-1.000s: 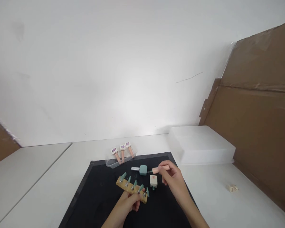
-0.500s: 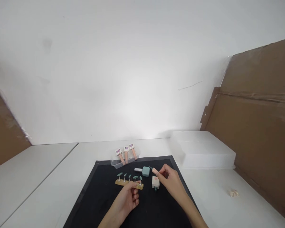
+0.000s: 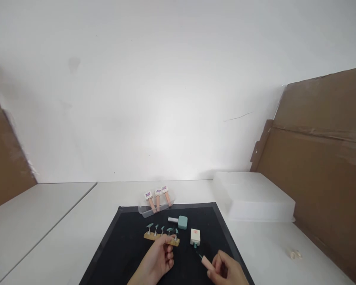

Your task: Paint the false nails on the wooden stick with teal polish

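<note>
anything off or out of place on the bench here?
Mostly tidy. One oddity: a small pale scrap lies alone on the white table, right of the black mat. The teal bottle lies on its side; no spill shows.

five teal nail tips (image 3: 162, 229), three pink-handled bottles (image 3: 157, 197), two hands (image 3: 158, 259).

Your right hand (image 3: 225, 271) is cut off by the bottom edge, and its fingers hide most of the pink brush handle (image 3: 207, 262). The labels on the three bottles (image 3: 157, 196) in the clear tray are too small to read.
</note>
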Demonstrator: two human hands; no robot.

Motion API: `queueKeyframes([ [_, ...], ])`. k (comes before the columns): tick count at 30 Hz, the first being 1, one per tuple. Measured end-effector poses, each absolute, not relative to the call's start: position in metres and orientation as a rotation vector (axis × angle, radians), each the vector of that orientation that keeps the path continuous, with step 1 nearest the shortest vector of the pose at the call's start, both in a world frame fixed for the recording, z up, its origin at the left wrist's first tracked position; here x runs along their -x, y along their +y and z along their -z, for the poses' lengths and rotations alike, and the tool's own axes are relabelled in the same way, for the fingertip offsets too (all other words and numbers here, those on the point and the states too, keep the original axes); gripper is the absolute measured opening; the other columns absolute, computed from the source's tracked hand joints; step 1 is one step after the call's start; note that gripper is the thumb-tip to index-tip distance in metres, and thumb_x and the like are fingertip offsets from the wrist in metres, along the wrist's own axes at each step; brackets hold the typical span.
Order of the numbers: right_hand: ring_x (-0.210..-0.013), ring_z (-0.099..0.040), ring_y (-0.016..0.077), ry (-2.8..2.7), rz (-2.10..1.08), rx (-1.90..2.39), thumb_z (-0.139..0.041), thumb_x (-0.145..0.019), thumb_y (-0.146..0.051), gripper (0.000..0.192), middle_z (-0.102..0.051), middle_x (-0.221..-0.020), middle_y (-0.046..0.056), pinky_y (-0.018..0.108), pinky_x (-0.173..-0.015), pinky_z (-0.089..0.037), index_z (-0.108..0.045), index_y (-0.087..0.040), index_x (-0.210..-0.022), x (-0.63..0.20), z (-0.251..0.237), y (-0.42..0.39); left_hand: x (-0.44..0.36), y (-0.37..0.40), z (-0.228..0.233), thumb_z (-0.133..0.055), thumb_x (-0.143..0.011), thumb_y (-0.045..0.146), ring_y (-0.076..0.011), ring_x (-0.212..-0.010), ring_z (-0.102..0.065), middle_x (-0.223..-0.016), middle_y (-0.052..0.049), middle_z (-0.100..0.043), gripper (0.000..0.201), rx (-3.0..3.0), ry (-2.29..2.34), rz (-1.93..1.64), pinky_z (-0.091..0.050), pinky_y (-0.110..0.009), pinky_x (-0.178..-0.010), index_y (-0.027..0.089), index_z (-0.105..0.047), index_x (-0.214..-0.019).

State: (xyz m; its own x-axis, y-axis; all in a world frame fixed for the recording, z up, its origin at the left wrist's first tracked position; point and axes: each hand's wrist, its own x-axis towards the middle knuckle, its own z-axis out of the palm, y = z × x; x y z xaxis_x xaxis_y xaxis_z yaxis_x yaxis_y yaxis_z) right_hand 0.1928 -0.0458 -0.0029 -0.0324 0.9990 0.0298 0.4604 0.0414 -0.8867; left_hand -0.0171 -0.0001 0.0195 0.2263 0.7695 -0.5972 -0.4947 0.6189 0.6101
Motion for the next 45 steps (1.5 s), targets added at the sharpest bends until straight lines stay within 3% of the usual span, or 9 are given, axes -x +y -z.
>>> queueKeyframes([
  [18, -0.047, -0.047, 0.0115, -1.852, -0.408, 1.500, -0.051, -0.066, -0.011, 0.030, -0.044, -0.053, -0.003, 0.019, -0.046, -0.034, -0.026, -0.022, -0.052, -0.169, 0.020, -0.042, 0.017, -0.001, -0.015, -0.047, -0.074, 0.019, -0.0032, -0.035, -0.034, -0.043, 0.009, -0.036, 0.009, -0.317, 0.996, -0.889, -0.028, -0.015, -0.040, 0.013, -0.052, -0.079],
  [26, -0.050, -0.054, 0.0125, -2.000, -0.098, 1.492, -0.048, -0.069, -0.006, 0.023, -0.049, -0.059, -0.001, 0.019, -0.047, -0.038, -0.036, -0.021, -0.057, -0.158, 0.034, -0.038, 0.015, -0.001, -0.015, -0.047, -0.074, 0.018, -0.0035, -0.035, -0.034, -0.043, 0.009, -0.037, 0.011, -0.321, 0.988, -0.898, -0.029, -0.015, -0.040, 0.012, -0.054, -0.080],
  [36, -0.053, -0.058, 0.0151, -2.031, -0.113, 1.544, -0.049, -0.072, -0.009, 0.012, -0.053, -0.068, 0.001, 0.021, -0.048, -0.039, -0.047, -0.021, -0.070, -0.150, 0.044, -0.032, 0.017, 0.000, -0.012, -0.052, -0.070, 0.020, -0.0038, -0.036, -0.034, -0.043, 0.009, -0.038, 0.010, -0.311, 0.973, -0.886, -0.029, -0.015, -0.041, 0.013, -0.053, -0.078],
  [40, -0.057, -0.061, 0.0171, -2.115, -0.196, 1.606, -0.052, -0.072, -0.013, 0.008, -0.057, -0.073, 0.003, 0.022, -0.048, -0.037, -0.051, -0.021, -0.071, -0.155, 0.020, -0.036, 0.018, 0.000, -0.013, -0.052, -0.069, 0.020, -0.0037, -0.036, -0.034, -0.044, 0.009, -0.037, 0.012, -0.312, 0.974, -0.887, -0.029, -0.015, -0.041, 0.013, -0.053, -0.079],
  [45, -0.063, -0.060, 0.0172, -2.106, -0.141, 1.650, -0.042, -0.083, -0.017, 0.015, -0.060, -0.076, 0.004, 0.024, -0.053, -0.036, -0.053, -0.020, -0.074, -0.149, -0.053, -0.016, 0.018, 0.001, -0.016, -0.050, -0.069, 0.020, -0.0037, -0.036, -0.034, -0.044, 0.009, -0.036, 0.014, -0.328, 0.984, -0.873, -0.028, -0.015, -0.042, 0.013, -0.052, -0.082],
])
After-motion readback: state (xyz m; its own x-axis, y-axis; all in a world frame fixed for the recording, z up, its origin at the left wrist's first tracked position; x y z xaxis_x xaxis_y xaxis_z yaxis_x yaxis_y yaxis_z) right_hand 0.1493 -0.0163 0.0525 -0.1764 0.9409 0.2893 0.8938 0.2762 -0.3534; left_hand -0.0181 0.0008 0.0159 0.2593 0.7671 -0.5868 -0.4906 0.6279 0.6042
